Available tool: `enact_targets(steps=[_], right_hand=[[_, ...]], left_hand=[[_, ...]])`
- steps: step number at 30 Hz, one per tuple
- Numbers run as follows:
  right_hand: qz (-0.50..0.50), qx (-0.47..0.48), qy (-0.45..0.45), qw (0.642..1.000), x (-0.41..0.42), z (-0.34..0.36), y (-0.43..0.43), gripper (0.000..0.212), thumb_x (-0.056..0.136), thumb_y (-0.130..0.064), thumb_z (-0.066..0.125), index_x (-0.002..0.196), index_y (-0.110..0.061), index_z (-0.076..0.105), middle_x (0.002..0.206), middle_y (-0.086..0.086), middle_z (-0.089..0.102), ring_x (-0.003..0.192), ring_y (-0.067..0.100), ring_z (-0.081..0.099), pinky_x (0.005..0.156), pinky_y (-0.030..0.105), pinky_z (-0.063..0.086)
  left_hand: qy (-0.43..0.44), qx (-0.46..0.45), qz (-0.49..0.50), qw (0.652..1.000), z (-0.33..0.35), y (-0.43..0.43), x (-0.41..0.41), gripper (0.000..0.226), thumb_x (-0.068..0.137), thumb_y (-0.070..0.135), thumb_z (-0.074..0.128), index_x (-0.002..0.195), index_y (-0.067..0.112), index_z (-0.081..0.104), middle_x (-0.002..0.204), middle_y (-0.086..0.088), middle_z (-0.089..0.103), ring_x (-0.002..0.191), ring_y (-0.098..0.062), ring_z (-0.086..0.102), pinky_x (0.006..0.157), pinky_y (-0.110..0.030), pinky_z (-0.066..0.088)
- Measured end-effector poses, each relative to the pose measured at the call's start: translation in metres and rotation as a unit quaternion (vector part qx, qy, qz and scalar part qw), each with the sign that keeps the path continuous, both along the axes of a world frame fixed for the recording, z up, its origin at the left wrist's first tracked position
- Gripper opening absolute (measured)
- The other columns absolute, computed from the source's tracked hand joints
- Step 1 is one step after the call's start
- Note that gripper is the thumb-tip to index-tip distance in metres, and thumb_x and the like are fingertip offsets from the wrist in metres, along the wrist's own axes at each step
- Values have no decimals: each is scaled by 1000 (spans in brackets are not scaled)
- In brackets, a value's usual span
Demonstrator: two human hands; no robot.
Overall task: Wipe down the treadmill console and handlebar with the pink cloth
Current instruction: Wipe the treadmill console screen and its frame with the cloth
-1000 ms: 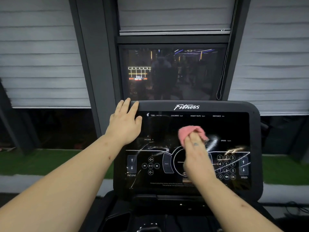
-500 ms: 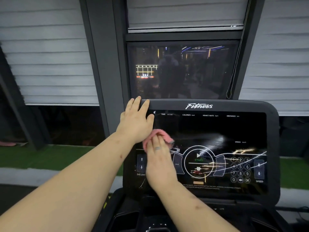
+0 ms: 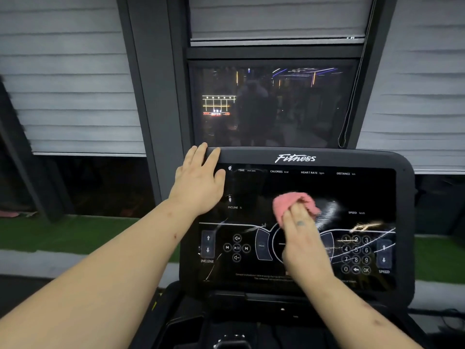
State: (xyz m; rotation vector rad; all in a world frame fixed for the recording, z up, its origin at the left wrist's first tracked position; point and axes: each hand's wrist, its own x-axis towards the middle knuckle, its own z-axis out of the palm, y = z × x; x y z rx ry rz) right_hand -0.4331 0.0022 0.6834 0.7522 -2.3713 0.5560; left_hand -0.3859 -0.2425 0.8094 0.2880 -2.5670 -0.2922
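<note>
Pressing pink cloth (image 3: pixel 294 203) beneath right hand (image 3: pixel 303 244) (on console (image 3: pixel 357 161)).

A dark window pane (image 3: pixel 271 104) reflects coloured lights. Grey slatted blinds (image 3: pixel 70 79) flank it. A cord (image 3: pixel 348 102) hangs along its right edge, and green turf (image 3: pixel 63 235) lies below to its left.

Left hand (image 3: pixel 198 187) flat, fingers (image 3: pixel 201 156) straight; right hand (image 3: pixel 302 240) palm down, fingertips (image 3: pixel 293 214) possibly curled.
</note>
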Motion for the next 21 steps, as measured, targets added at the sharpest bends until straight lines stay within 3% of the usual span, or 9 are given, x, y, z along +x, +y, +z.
enact_targets(steps=[3, 6, 11, 15, 18, 21], right_hand=[[-52, -45, -16, 998, -1, 3, -4, 92, 57, 16, 49, 147, 6, 38, 157, 23, 29, 149, 39, 25, 123, 51, 25], [-42, -59, -26, 997, 11, 0, -37, 87, 59, 12, 54, 144, 5, 41, 154, 25, 34, 148, 40, 26, 124, 52, 23], [67, 39, 14, 997, 27, 2, -82, 80, 76, 2, 51, 154, -2, 34, 162, 17, 30, 153, 33, 22, 123, 51, 26], [121, 106, 21, 987, 16, 18, -74, 80, 76, 1, 53, 154, -4, 36, 162, 17, 31, 151, 32, 27, 120, 50, 30], [93, 74, 30, 992, -7, 49, -74, 80, 73, 4, 51, 152, -4, 38, 162, 16, 31, 149, 32, 28, 121, 48, 28], [57, 31, 54, 996, -26, 85, -93, 80, 73, 7, 55, 151, -3, 39, 160, 14, 31, 151, 30, 23, 122, 47, 26]], left_hand=[[-2, -4, 2, 1000, 1, 2, 0, 58, 107, 43, 30, 162, 31, 17, 171, 2, 4, 157, -20, -4, 126, -51, 14], [0, -4, 3, 1000, 0, 3, 0, 58, 107, 44, 31, 162, 30, 17, 171, 1, 4, 157, -21, -4, 126, -52, 15], [-1, 0, -18, 1000, -1, -3, 2, 58, 107, 41, 31, 163, 30, 17, 172, 3, 1, 157, -17, -6, 127, -47, 12], [9, 18, -49, 999, -2, -13, 8, 57, 108, 37, 34, 163, 29, 18, 172, 5, 2, 157, -13, -5, 128, -41, 10], [15, 61, -60, 996, -2, -23, 17, 57, 109, 33, 35, 163, 28, 17, 171, 6, 6, 156, -12, 1, 123, -30, 7], [11, 95, -38, 995, -6, -38, 27, 57, 109, 33, 35, 163, 27, 17, 171, 6, 11, 156, -12, 10, 123, -30, 11]])
